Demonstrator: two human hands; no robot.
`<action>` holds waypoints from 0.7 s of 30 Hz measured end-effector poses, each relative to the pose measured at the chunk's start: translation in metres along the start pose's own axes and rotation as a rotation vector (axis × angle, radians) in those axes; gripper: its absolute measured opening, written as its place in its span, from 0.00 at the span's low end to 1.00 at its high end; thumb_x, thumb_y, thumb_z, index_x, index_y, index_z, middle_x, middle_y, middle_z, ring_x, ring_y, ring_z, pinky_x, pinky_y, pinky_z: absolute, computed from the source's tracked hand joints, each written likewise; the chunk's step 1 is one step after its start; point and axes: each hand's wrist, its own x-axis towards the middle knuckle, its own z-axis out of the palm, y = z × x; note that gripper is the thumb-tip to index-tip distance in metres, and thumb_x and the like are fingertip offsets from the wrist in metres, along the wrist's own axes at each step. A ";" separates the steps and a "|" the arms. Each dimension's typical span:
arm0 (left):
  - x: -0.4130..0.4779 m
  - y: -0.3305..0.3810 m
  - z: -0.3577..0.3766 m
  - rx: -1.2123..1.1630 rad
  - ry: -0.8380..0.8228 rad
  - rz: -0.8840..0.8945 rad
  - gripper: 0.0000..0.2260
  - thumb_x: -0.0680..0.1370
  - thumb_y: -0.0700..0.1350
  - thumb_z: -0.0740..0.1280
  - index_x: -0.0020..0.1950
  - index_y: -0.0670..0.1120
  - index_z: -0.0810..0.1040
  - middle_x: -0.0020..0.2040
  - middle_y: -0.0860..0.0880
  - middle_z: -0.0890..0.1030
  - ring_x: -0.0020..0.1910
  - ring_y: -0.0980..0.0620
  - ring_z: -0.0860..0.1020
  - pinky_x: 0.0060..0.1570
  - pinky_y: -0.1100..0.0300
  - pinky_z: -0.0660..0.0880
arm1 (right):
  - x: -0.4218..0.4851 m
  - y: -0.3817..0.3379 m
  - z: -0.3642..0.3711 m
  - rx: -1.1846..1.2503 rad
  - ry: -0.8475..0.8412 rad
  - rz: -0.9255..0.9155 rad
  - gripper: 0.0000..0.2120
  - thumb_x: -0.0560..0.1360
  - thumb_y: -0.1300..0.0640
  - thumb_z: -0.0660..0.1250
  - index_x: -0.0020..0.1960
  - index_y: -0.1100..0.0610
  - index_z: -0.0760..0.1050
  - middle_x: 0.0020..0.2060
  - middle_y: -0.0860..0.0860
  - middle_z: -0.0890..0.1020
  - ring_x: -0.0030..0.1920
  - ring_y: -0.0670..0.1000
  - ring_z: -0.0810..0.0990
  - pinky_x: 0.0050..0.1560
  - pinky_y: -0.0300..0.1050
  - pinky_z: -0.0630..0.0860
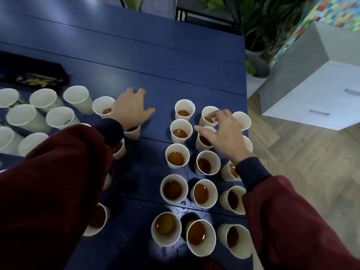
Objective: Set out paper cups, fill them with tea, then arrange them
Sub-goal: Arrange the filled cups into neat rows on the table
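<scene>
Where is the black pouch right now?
Head view: the black pouch lies far left on the blue table, just behind the left cluster of paper cups.

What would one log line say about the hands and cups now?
stage: arranging | left hand: open above blue table | right hand: over filled cups, grip unclear | empty cups: far left

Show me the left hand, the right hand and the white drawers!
left hand (132, 109): head view, on the back of the hand.
right hand (222, 134): head view, on the back of the hand.
white drawers (336, 102): head view, on the white front between the two handles.
</scene>
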 end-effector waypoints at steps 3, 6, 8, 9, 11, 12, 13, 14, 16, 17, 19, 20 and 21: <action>-0.030 -0.038 -0.021 -0.027 0.053 -0.053 0.25 0.77 0.56 0.69 0.68 0.43 0.73 0.60 0.36 0.75 0.59 0.34 0.76 0.61 0.43 0.73 | -0.005 -0.028 0.010 -0.002 -0.023 -0.050 0.20 0.75 0.42 0.72 0.59 0.55 0.77 0.56 0.51 0.76 0.57 0.50 0.75 0.56 0.42 0.70; -0.065 -0.073 -0.037 -0.057 0.103 -0.070 0.22 0.77 0.54 0.69 0.65 0.43 0.74 0.60 0.37 0.76 0.57 0.34 0.76 0.58 0.42 0.75 | -0.015 -0.062 0.027 0.005 -0.046 -0.090 0.17 0.76 0.45 0.72 0.58 0.55 0.77 0.54 0.50 0.76 0.54 0.52 0.76 0.55 0.46 0.72; -0.090 -0.094 -0.044 -0.067 0.129 -0.082 0.22 0.76 0.56 0.68 0.63 0.43 0.75 0.59 0.38 0.77 0.56 0.34 0.77 0.56 0.43 0.75 | -0.025 -0.083 0.043 0.007 -0.074 -0.112 0.17 0.75 0.47 0.73 0.58 0.56 0.77 0.55 0.51 0.77 0.55 0.54 0.77 0.55 0.47 0.72; -0.102 -0.105 -0.047 -0.073 0.146 -0.087 0.21 0.76 0.57 0.68 0.61 0.43 0.76 0.57 0.38 0.77 0.56 0.35 0.77 0.55 0.44 0.74 | -0.031 -0.093 0.052 -0.001 -0.093 -0.127 0.17 0.75 0.47 0.73 0.58 0.56 0.77 0.55 0.51 0.77 0.56 0.54 0.77 0.56 0.48 0.72; -0.127 -0.130 -0.052 -0.091 0.179 -0.083 0.18 0.76 0.57 0.66 0.56 0.43 0.77 0.54 0.39 0.78 0.54 0.36 0.77 0.52 0.45 0.73 | -0.046 -0.117 0.070 -0.013 -0.128 -0.158 0.17 0.75 0.46 0.73 0.58 0.56 0.77 0.54 0.51 0.77 0.56 0.53 0.77 0.57 0.47 0.71; -0.138 -0.139 -0.053 -0.101 0.186 -0.081 0.17 0.76 0.55 0.67 0.56 0.43 0.77 0.53 0.39 0.78 0.53 0.36 0.77 0.52 0.45 0.72 | -0.054 -0.127 0.077 -0.013 -0.145 -0.161 0.18 0.75 0.46 0.74 0.58 0.56 0.77 0.53 0.51 0.77 0.55 0.53 0.77 0.57 0.47 0.72; -0.151 -0.149 -0.054 -0.106 0.184 -0.076 0.16 0.77 0.54 0.68 0.56 0.43 0.78 0.54 0.39 0.78 0.53 0.37 0.77 0.52 0.46 0.73 | -0.064 -0.138 0.085 -0.018 -0.160 -0.156 0.18 0.75 0.46 0.74 0.58 0.56 0.77 0.53 0.51 0.77 0.54 0.53 0.77 0.56 0.46 0.71; -0.163 -0.160 -0.053 -0.108 0.187 -0.057 0.15 0.77 0.52 0.70 0.57 0.43 0.79 0.54 0.40 0.79 0.53 0.38 0.78 0.52 0.46 0.73 | -0.074 -0.150 0.094 -0.025 -0.172 -0.144 0.18 0.75 0.46 0.74 0.58 0.56 0.77 0.54 0.52 0.78 0.54 0.53 0.77 0.55 0.44 0.70; -0.183 -0.175 -0.052 -0.109 0.178 -0.021 0.15 0.77 0.52 0.71 0.56 0.43 0.80 0.53 0.41 0.80 0.53 0.39 0.78 0.51 0.46 0.74 | -0.096 -0.169 0.111 -0.027 -0.194 -0.106 0.19 0.75 0.45 0.73 0.59 0.56 0.76 0.55 0.53 0.78 0.56 0.54 0.77 0.55 0.45 0.70; -0.194 -0.186 -0.051 -0.113 0.166 -0.005 0.14 0.77 0.53 0.70 0.56 0.44 0.80 0.53 0.43 0.79 0.53 0.40 0.78 0.49 0.47 0.74 | -0.109 -0.181 0.121 -0.023 -0.201 -0.087 0.20 0.75 0.45 0.74 0.60 0.56 0.76 0.56 0.53 0.78 0.57 0.55 0.77 0.56 0.47 0.72; -0.210 -0.203 -0.046 -0.123 0.163 0.040 0.14 0.76 0.54 0.70 0.56 0.45 0.80 0.52 0.44 0.79 0.51 0.42 0.78 0.48 0.47 0.75 | -0.131 -0.197 0.136 -0.018 -0.208 -0.042 0.22 0.75 0.43 0.73 0.62 0.55 0.75 0.57 0.53 0.77 0.58 0.55 0.78 0.58 0.51 0.74; -0.218 -0.212 -0.043 -0.135 0.156 0.069 0.14 0.76 0.53 0.70 0.56 0.45 0.80 0.52 0.44 0.79 0.51 0.42 0.77 0.49 0.47 0.75 | -0.143 -0.205 0.143 -0.022 -0.206 -0.012 0.24 0.75 0.42 0.73 0.64 0.56 0.75 0.58 0.53 0.77 0.59 0.54 0.77 0.58 0.51 0.74; -0.226 -0.219 -0.040 -0.145 0.145 0.095 0.14 0.76 0.53 0.70 0.56 0.45 0.80 0.52 0.44 0.78 0.51 0.42 0.77 0.50 0.46 0.76 | -0.156 -0.213 0.149 -0.022 -0.204 0.027 0.27 0.75 0.40 0.72 0.65 0.56 0.74 0.59 0.53 0.77 0.60 0.54 0.77 0.58 0.50 0.74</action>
